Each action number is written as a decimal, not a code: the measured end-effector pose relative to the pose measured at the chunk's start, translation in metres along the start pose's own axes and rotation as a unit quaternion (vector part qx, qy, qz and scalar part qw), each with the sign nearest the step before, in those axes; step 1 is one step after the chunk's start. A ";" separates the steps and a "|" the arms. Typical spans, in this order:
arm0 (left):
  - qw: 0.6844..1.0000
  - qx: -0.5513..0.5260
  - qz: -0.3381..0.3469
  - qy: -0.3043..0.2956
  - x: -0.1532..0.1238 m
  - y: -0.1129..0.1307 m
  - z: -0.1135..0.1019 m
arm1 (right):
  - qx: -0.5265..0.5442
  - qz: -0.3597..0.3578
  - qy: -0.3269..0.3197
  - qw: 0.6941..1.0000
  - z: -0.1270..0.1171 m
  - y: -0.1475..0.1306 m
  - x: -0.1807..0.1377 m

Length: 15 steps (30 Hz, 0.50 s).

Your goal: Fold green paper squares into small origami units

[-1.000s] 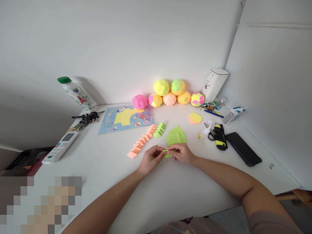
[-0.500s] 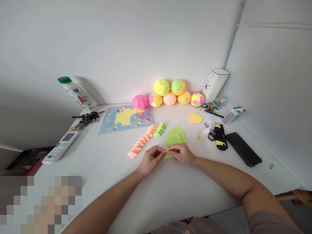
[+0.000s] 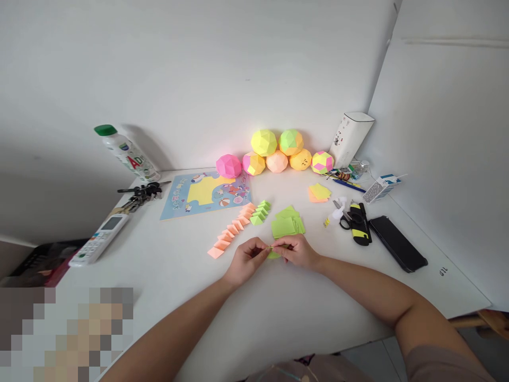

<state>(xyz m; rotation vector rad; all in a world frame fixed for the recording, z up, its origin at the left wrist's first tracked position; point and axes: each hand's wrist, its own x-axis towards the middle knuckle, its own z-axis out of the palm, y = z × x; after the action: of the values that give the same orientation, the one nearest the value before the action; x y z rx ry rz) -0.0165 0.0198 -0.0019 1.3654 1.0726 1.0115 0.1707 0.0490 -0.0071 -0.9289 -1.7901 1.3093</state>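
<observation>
Between my two hands is a small green paper sheet (image 3: 273, 255), partly covered by the fingers. My left hand (image 3: 249, 259) pinches its left side, and my right hand (image 3: 296, 251) pinches it from the right, fingertips almost meeting. Just beyond the right hand lies a loose stack of green paper squares (image 3: 283, 227). A short row of folded green paper pieces (image 3: 261, 213) stands beyond the left hand. Alongside runs a longer slanting row of folded peach paper pieces (image 3: 232, 231).
Faceted paper balls (image 3: 264, 143) are piled against the wall. A puzzle board (image 3: 175, 204) lies back left, near a bottle (image 3: 129, 156), keys (image 3: 145, 195) and a remote control (image 3: 99, 240). On the right are yellow and orange papers (image 3: 319, 192), scissors (image 3: 345, 223), a box cutter (image 3: 360, 225) and a phone (image 3: 397, 244).
Both hands stay in place, still pinching the green paper sheet. The sheet's edge at the fingertips shows slightly less than before. Everything else is unchanged.
</observation>
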 end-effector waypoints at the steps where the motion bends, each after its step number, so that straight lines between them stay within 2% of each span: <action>1: 1.000 -0.002 0.003 -0.001 0.000 0.000 0.000 | 0.000 -0.001 -0.001 1.000 0.000 0.000 0.000; 6: 1.000 -0.018 0.006 -0.010 0.000 0.001 -0.001 | 0.013 0.018 -0.010 1.000 -0.001 -0.001 0.000; 12: 0.999 -0.039 0.008 0.030 0.000 0.005 -0.001 | 0.074 0.062 -0.011 0.995 -0.003 -0.003 0.002; 15: 1.000 -0.015 0.013 0.022 -0.001 0.004 0.000 | 0.085 0.072 -0.011 0.994 -0.003 -0.004 0.002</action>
<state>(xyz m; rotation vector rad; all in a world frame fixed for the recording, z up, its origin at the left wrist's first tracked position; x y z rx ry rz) -0.0166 0.0191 0.0026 1.3407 1.0718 1.0770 0.1721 0.0513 -0.0020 -0.9660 -1.6219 1.5421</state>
